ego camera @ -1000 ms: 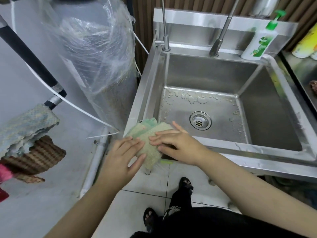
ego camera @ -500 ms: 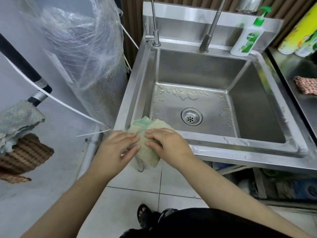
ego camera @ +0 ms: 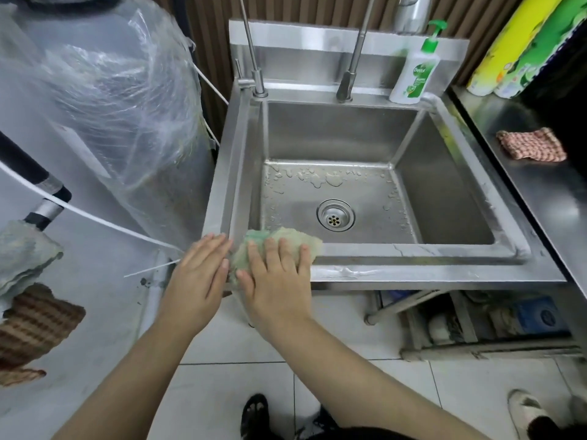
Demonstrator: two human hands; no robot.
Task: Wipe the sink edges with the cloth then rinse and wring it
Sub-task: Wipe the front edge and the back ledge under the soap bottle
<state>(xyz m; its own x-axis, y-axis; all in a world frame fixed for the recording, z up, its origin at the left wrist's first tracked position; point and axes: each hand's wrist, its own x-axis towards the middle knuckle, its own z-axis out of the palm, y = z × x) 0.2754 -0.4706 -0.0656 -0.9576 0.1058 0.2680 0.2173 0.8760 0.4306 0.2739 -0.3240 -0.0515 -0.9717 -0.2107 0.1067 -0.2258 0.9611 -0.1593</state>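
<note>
Both forearms reach forward from the bottom of the view toward the near left corner of the sink (ego camera: pixel 413 274). The right hand (ego camera: pixel 276 281) lies palm down on the cloth (ego camera: pixel 286 239), its fingers straight and slightly spread, pressing the cloth flat against the front rim rather than clutching it; the thumb points left along the cloth's near edge. The cloth is pale green, crumpled, and sits on that corner of the rim, with its far edge hanging a little over the basin. The left hand (ego camera: pixel 203 274) is flat too, fingers straight and together, resting on the rim's left corner just beside the cloth, its thumb side touching or almost touching the cloth's left edge; it holds nothing. Water drops dot the basin floor around the drain (ego camera: pixel 335 215), and a streak of water lies on the front rim to the right of the cloth. Two taps (ego camera: pixel 349 81) and a soap bottle (ego camera: pixel 413 77) stand on the back ledge. A checked rag (ego camera: pixel 530 144) lies on the counter (ego camera: pixel 546 198) to the right.
</note>
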